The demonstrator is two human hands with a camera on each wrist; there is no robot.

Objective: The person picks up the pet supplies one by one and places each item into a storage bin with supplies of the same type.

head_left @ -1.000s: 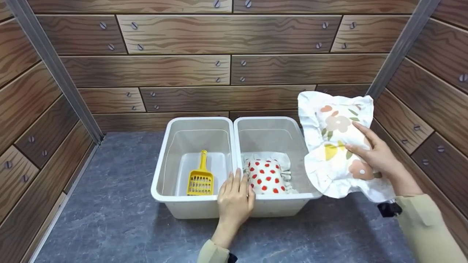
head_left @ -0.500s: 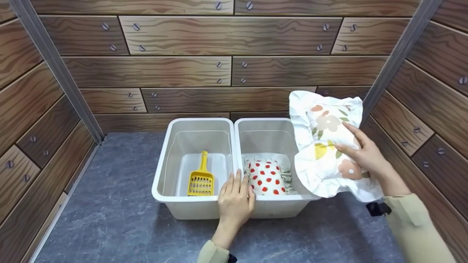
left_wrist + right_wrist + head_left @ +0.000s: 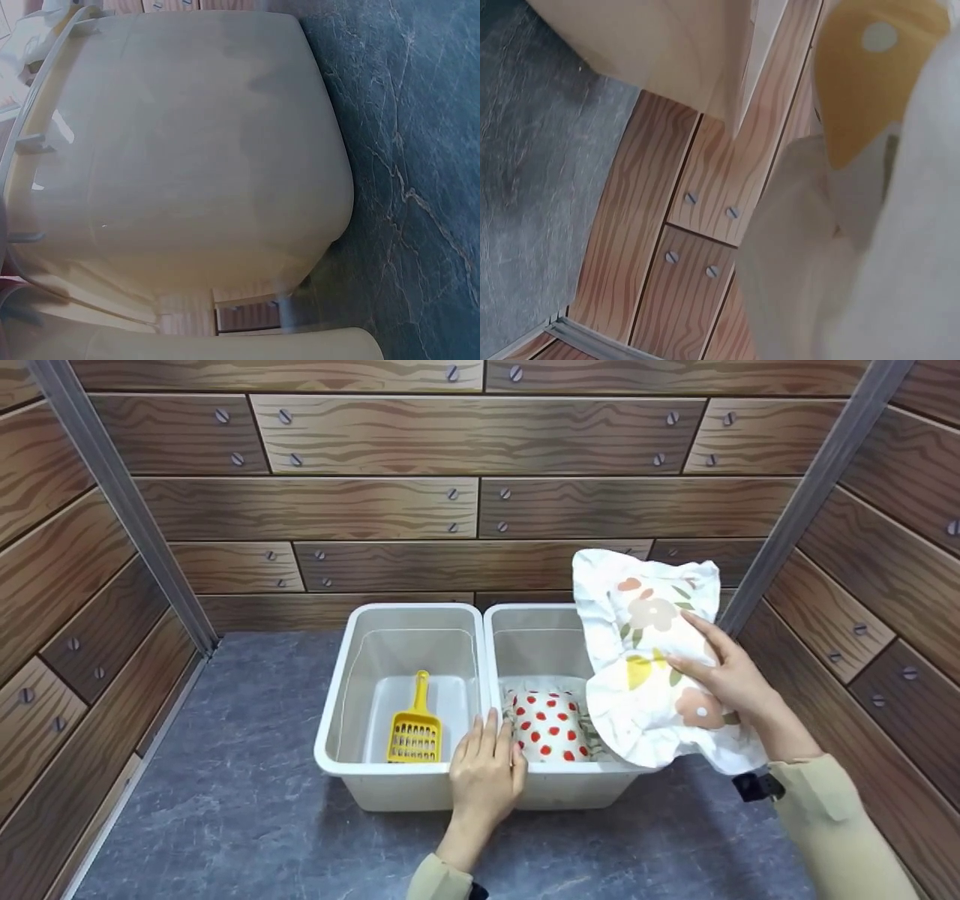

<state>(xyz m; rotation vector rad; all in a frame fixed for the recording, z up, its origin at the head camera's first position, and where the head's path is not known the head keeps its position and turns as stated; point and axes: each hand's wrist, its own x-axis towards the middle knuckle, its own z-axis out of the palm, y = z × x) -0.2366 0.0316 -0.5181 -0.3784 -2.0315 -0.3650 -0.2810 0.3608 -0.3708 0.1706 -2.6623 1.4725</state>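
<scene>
In the head view my right hand [image 3: 729, 675] grips a white ruffled pillow [image 3: 637, 720] printed with flowers and leaves. The pillow hangs tilted in the air, overlapping the right side of the right-hand grey bin [image 3: 574, 790]. Inside that bin lies a small frilled pillow [image 3: 551, 724] with red strawberries. My left hand [image 3: 486, 780], fingers straight, rests on the front rims where the two bins meet. A yellow slotted litter scoop [image 3: 415, 731] lies in the left-hand bin [image 3: 397, 790], handle pointing away. Close up in the right wrist view, the flowered pillow [image 3: 889, 67] is blurred.
Both bins stand side by side on a dark marbled surface [image 3: 240, 780]. Wood-patterned panels [image 3: 480, 431] form the back and side walls, with grey strips at the corners. One bin's outer wall [image 3: 202, 142] fills much of the left wrist view.
My right hand has carried the flowered pillow leftward, so it now covers more of the right-hand bin. The left hand has stayed on the rims. The scoop and strawberry pillow have not moved.
</scene>
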